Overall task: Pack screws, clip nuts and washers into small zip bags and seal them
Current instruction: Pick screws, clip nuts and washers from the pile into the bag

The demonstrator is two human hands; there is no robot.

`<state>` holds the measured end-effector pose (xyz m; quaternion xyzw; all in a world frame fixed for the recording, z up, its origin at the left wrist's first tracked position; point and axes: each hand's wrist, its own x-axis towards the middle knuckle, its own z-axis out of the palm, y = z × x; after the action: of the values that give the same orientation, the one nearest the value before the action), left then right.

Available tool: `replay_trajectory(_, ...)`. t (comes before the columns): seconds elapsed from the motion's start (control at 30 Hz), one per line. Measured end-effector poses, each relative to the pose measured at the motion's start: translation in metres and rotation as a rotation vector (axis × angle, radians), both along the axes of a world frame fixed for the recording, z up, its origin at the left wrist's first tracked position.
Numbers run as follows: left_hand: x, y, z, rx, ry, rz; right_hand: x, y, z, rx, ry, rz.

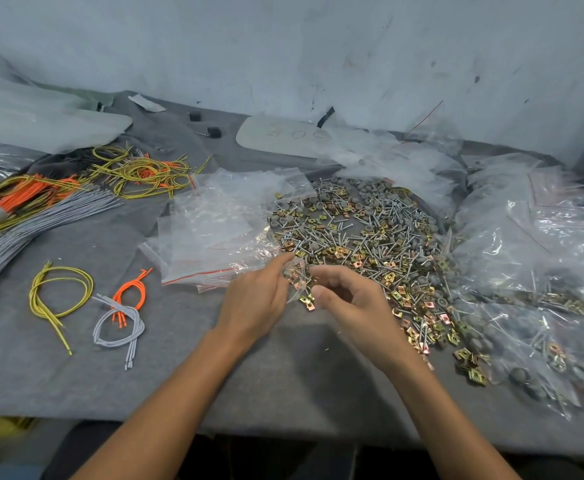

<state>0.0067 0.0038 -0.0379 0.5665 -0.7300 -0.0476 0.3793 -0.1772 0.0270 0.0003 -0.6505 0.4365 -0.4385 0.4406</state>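
A wide heap of silver screws [370, 233], gold clip nuts [418, 320] and grey washers [359, 192] covers the middle of the grey table. My left hand [252, 303] pinches a small clear zip bag [297, 282] that holds a few clip nuts, just at the heap's near left edge. My right hand [346, 296] is curled beside the bag's mouth, and its fingertips pinch clip nuts [309, 301]. A stack of empty zip bags [214, 230] with red seal lines lies to the left of the heap.
Filled bags [540, 289] pile up at the right. Bundles of grey [23, 233], orange and yellow wires [134, 171] lie at the left, with small wire loops [58, 299] nearer me. A white board [283, 136] leans at the back wall. The table's front edge [283, 434] runs below my forearms.
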Motion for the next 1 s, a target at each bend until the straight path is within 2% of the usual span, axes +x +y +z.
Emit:
replay_trajectory(0.23,0.0,0.0,0.001,0.003,-0.008,0.004,0.003,0.007,0.004,-0.331,0.184,-0.079)
replay_trajectory(0.57,-0.001,0.001,0.002,0.024,-0.003,0.011,0.006,0.004,0.0,-0.447,0.275,-0.128)
replay_trajectory(0.87,0.0,0.001,0.003,0.037,-0.003,0.006,0.006,-0.001,-0.009,-0.314,0.381,-0.142)
replay_trajectory(1.0,0.0,0.002,0.003,0.04,0.009,0.003,0.005,-0.001,-0.012,-0.247,0.342,-0.171)
